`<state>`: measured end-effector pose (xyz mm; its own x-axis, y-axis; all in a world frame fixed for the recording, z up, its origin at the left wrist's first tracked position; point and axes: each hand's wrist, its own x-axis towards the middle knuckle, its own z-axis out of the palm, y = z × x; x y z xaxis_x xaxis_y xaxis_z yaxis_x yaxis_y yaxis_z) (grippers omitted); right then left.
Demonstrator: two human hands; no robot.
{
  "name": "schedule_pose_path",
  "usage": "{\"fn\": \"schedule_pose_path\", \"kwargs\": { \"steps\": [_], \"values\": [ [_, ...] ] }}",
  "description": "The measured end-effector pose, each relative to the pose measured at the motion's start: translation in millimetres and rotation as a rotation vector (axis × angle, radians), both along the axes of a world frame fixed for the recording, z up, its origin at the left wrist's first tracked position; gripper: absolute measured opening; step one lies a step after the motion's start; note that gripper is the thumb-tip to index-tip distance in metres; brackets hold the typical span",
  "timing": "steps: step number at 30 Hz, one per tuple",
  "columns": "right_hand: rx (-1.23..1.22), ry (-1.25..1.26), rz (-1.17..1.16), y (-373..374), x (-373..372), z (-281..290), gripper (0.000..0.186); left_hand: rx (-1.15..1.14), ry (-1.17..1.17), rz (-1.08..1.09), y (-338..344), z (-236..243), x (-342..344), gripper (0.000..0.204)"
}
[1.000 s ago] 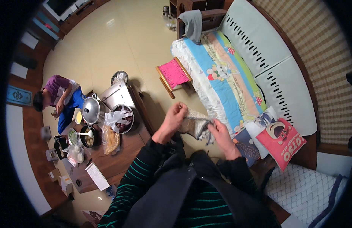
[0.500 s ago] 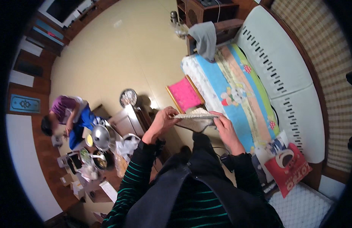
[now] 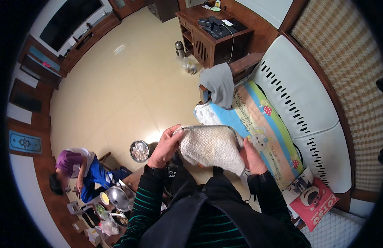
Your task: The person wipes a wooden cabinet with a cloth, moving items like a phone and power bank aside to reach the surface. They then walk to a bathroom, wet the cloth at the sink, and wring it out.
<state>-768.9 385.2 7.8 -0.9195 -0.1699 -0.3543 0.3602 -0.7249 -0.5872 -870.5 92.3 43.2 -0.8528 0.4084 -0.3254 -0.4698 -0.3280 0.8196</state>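
A piece of cream knitting (image 3: 210, 146) hangs between my two hands, its textured face spread toward me. Along its top edge runs a thin dark line, which looks like a knitting needle or cord. My left hand (image 3: 164, 148) pinches the upper left corner, thumb on top. On the other side my right hand (image 3: 253, 157) has its fingers behind the right edge and its thumb in front. The fingertips of both hands are partly hidden by the fabric.
A long seat with a cartoon-print cover (image 3: 257, 124) lies to the right, a red pillow (image 3: 313, 204) at its near end. A grey cloth (image 3: 218, 84) drapes over its armrest. Lower left, a person (image 3: 82, 173) sits by a pot (image 3: 120, 197). A metal bin (image 3: 140, 151) stands on the floor.
The knitting has turned from nearly edge-on to its broad face showing, and hangs fuller between my hands. My view has tilted up, showing more of the far room.
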Motion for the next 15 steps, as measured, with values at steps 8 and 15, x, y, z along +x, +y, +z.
{"fn": "schedule_pose_path", "kwargs": {
  "steps": [8, 15],
  "values": [
    [0.451, -0.241, -0.026, -125, -111, -66, 0.025, -0.211, -0.149, -0.561, -110, -115, -138, 0.033],
    [1.147, -0.093, 0.154, -235, -233, -77, 0.027, -0.591, 0.025, -0.412, -259, -154, -276, 0.043]
  ]
}}
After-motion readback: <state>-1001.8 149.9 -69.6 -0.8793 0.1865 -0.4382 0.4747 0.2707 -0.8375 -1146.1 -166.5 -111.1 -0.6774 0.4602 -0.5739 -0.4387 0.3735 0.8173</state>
